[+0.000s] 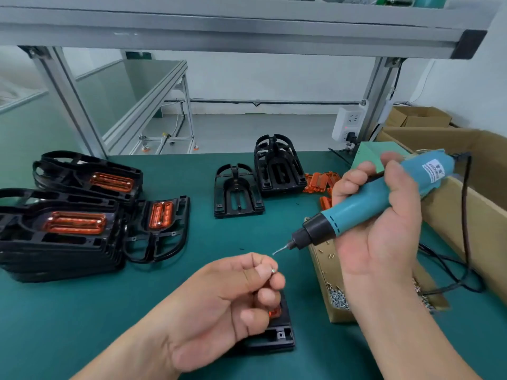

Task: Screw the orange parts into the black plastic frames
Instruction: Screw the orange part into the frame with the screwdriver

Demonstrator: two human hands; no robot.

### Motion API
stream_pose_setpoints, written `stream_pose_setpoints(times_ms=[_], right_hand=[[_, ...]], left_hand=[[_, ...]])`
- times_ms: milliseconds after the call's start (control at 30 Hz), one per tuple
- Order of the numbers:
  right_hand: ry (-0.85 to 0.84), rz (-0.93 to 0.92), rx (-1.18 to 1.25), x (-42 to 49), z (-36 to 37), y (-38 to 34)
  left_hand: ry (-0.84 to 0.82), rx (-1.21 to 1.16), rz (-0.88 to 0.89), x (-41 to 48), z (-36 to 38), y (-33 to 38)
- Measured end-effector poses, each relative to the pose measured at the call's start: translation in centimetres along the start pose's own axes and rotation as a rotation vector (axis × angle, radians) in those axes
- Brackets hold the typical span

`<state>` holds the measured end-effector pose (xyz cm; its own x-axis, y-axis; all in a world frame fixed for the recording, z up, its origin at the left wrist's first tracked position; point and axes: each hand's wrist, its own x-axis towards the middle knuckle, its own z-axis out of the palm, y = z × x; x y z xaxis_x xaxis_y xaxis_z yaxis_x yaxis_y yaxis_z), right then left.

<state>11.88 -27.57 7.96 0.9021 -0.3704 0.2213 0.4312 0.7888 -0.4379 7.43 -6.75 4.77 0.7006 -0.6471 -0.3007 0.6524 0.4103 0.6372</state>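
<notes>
Seen from above, a person's left hand, low in the centre of the frame, pinches a small screw between thumb and forefinger, just short of the bit of a teal electric screwdriver gripped in the right hand at centre right. Beneath the left hand lies a black frame with an orange part seated in it, seemingly not yet fully fastened. At the left, stacked finished frames already carry orange inserts; at upper centre, empty frames and a heap of loose orange parts wait, so the job looks partly done with several pieces left. An open box of screws sits beside the right wrist. The surface is a dark green mat; above it runs an aluminium shelf rail, with a wall socket and cardboard cartons at the right, and a pale floor beyond
</notes>
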Motion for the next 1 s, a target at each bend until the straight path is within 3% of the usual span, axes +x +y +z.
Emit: stream_pose_setpoints(times_ms=[300,633,767,1000], right_hand=[[-0.074,-0.004,-0.079,-0.65,0.39,0.10],[-0.074,0.005,-0.067,-0.54,0.35,0.00],[-0.123,0.004,-0.099,-0.51,0.45,-0.09],[-0.172,-0.013,-0.148,-0.79,0.73,0.20]], left_hand=[[0.081,-0.091,0.105,-0.08,0.24,-0.18],[0.102,0.026,0.169,-0.16,0.20,-0.26],[0.138,0.139,0.215,-0.12,0.13,-0.33],[0.337,0.536,0.395,0.20,-0.10,-0.57]])
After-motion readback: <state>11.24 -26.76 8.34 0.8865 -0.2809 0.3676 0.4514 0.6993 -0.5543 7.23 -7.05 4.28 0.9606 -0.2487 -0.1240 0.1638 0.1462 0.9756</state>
